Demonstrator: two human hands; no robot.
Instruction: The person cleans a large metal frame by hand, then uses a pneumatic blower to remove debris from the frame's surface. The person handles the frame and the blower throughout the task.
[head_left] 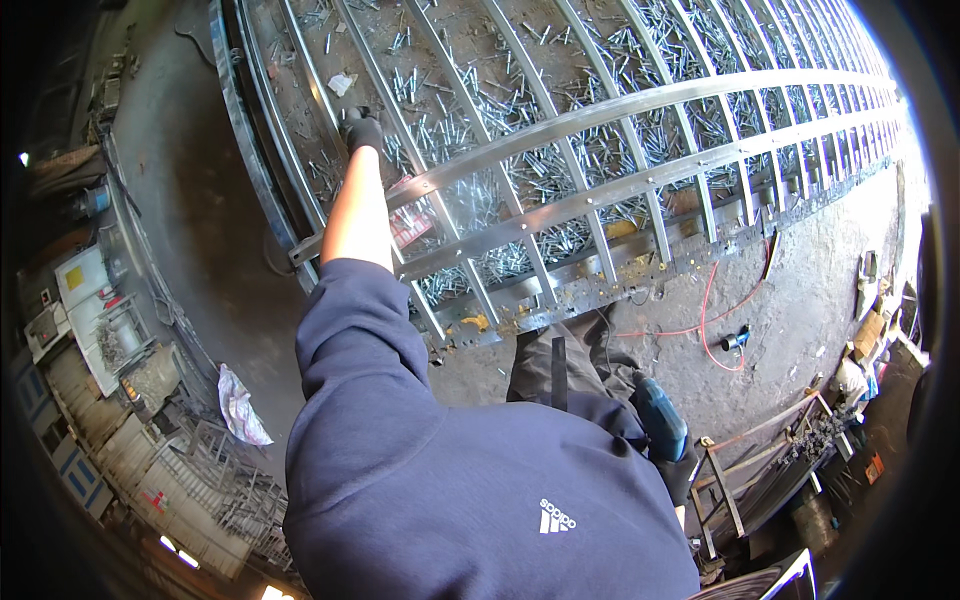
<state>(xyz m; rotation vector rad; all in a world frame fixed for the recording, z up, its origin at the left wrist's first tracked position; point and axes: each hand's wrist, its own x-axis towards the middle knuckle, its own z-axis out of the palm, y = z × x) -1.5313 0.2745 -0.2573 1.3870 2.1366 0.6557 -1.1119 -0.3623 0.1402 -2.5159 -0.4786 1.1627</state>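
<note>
My left arm stretches forward over a large frame of parallel metal slats [592, 165]. My left hand [361, 131], in a dark glove, is at the frame's left part, close beside a slat; its fingers look curled, and what they hold, if anything, is too small to make out. Many loose silvery screws or bolts [548, 172] lie scattered beneath and between the slats. Down by my right hip, my right hand [676, 474], also dark-gloved and partly hidden by my body, is closed on a blue and black power tool [662, 418].
A clear plastic bag with red print [410, 222] lies under the slats. A red hose [704, 310] crosses the floor to the right, near a small black tool [736, 338]. A metal rack [735, 490] stands at lower right; a crumpled white sack [241, 408] lies at left.
</note>
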